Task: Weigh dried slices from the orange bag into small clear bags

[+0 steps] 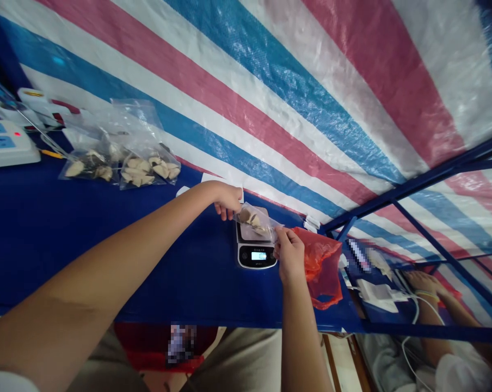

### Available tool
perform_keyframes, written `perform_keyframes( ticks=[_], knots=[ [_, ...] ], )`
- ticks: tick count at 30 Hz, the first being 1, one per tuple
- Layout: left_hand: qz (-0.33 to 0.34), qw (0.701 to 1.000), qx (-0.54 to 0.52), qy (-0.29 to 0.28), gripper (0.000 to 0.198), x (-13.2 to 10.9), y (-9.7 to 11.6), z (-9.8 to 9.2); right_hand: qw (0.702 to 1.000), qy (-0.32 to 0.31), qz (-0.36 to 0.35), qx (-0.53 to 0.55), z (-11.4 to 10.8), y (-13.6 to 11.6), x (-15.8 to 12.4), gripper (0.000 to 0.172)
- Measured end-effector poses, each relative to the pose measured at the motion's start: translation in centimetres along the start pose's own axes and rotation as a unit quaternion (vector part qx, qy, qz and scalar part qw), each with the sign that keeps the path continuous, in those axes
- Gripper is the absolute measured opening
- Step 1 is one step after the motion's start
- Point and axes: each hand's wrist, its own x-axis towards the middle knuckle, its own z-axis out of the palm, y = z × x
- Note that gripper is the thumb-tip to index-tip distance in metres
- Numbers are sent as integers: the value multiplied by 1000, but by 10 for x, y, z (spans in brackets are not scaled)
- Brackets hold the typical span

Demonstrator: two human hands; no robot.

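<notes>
A small clear plastic bag (256, 222) with pale slices inside lies on a small digital kitchen scale (256, 256) with a lit display, on a blue table (107, 239). My left hand (226, 199) is closed, pinching the bag's far left end. My right hand (289, 256) is closed too, pinching the bag's near right end. Both hands hold the bag over the scale's platform.
A red plastic bag (323, 267) lies just right of the scale. Several filled clear bags (148, 169) sit at the far left beside a white power strip (7, 142). A striped tarp wall stands behind. Another person's arm (437, 299) rests at the right behind blue frame bars.
</notes>
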Motion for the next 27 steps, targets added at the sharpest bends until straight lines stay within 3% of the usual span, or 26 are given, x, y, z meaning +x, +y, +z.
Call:
perform_keyframes(
  ticks=[3, 12, 18, 22, 25, 27],
  knots=[
    [12, 1000, -17, 4, 85, -1, 2, 1, 1000, 1, 1, 6, 2, 2, -1, 39],
    [87, 982, 72, 148, 67, -23, 20, -3, 997, 36, -68, 5, 0, -14, -8, 42],
    [108, 968, 97, 203, 58, -32, 29, 0, 995, 46, -85, 1, -3, -19, -6, 43],
    [76, 960, 141, 230, 58, -34, 28, 0, 996, 50, -68, 10, -9, -20, -6, 43],
    [14, 940, 202, 276, 60, -36, 25, -3, 994, 102, -41, 28, -25, -10, -17, 46],
    [14, 928, 202, 313, 58, -38, 26, -6, 990, 131, -22, 54, -40, 6, -31, 46]
  ],
)
